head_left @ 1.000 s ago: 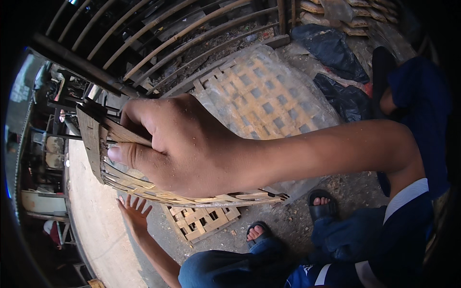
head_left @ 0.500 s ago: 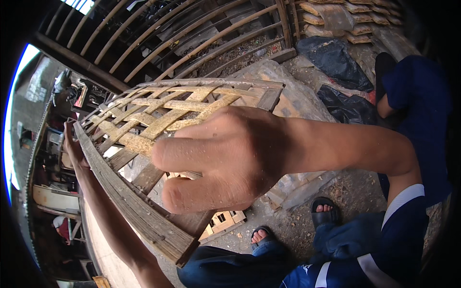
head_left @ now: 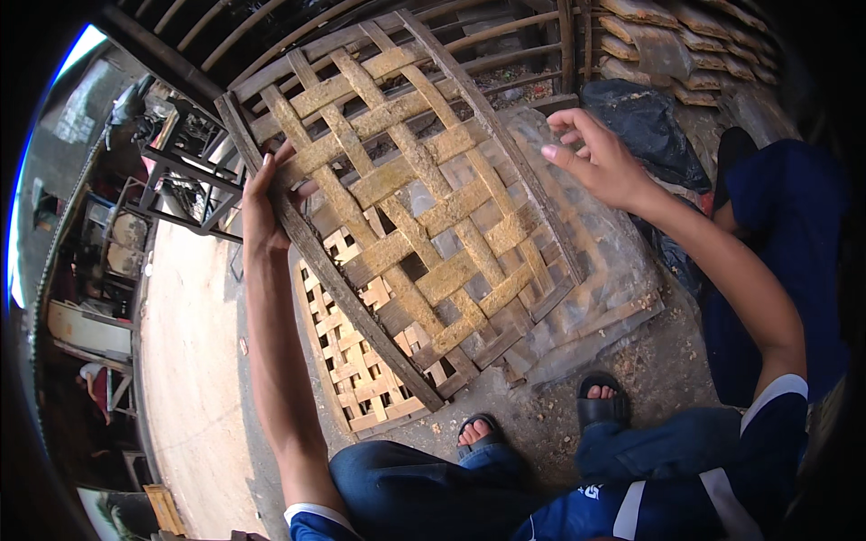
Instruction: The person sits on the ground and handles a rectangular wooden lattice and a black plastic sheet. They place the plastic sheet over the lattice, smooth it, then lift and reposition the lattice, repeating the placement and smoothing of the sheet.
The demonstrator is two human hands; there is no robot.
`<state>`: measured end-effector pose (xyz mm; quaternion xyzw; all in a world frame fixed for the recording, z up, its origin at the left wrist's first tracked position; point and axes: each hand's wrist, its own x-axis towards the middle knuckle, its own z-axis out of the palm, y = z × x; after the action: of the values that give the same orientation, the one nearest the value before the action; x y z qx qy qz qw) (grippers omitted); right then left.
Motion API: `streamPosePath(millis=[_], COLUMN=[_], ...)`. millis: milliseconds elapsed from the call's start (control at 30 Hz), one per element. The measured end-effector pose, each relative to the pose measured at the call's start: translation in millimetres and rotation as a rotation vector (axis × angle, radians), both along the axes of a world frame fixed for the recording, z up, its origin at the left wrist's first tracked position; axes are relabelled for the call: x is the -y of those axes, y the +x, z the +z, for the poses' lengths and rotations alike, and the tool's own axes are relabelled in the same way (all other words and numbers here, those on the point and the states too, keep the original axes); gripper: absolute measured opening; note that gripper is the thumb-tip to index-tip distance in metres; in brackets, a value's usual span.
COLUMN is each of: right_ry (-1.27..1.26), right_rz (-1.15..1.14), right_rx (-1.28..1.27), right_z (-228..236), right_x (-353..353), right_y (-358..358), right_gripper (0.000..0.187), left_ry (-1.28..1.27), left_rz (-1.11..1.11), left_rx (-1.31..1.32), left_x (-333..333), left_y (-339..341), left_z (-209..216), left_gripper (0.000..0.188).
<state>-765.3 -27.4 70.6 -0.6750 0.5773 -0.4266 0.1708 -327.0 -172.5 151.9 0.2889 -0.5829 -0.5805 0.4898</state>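
A woven bamboo panel in a weathered wooden frame (head_left: 388, 185), its strips coated with yellowish crumbs, is held up tilted in front of me. My left hand (head_left: 264, 207) is closed round the frame's left rail, thumb on the near side and fingers partly behind it. To the right of the frame, my right hand (head_left: 600, 167) hangs in the air with fingers apart and slightly curled, holding nothing. Below the panel, partly hidden by it, lies a paler woven panel (head_left: 368, 397) on the ground.
Clear plastic sheeting (head_left: 622, 307) covers something flat at the right. Black plastic bags (head_left: 640, 122) and stacked filled packages (head_left: 713, 45) are behind it. A person in dark blue (head_left: 785, 207) is at the far right. A bamboo rack (head_left: 505, 50) stands at the back.
The panel has swung from a flatter pose to face me more squarely. My right hand has moved from over the panel out to the right; my left hand still holds the rail.
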Motion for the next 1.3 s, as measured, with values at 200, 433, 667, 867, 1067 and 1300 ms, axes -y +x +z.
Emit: streamPosePath(millis=[200, 433, 667, 867, 1067, 1300], right_ry=[0.568, 0.590, 0.651, 0.712, 0.719, 0.577], right_rz=[0.112, -0.137, -0.249, -0.291, -0.330, -0.334], right_rx=[0.714, 0.742, 0.607, 0.640, 0.590, 0.328], right_z=[-28, -58, -110, -141, -166, -203], right_x=[3, 15, -1, -5, 0, 7], right_y=[14, -10, -39, -53, -69, -88], right_gripper=[0.067, 0.044, 0.047, 0.049, 0.048, 0.042], left_ry=[0.105, 0.370, 0.556, 0.547, 0.448, 0.214], left_rz=[-0.051, 0.135, 0.225, 0.206, 0.242, 0.259], left_rx=[-0.210, 0.024, 0.350, 0.495, 0.610, 0.795], left_x=[-12, 2, 10, 27, 39, 67], left_y=[-19, -55, -80, -99, -112, -115], left_z=[-25, -101, -167, -180, -200, -254], left_gripper=[0.049, 0.039, 0.036, 0.038, 0.030, 0.021])
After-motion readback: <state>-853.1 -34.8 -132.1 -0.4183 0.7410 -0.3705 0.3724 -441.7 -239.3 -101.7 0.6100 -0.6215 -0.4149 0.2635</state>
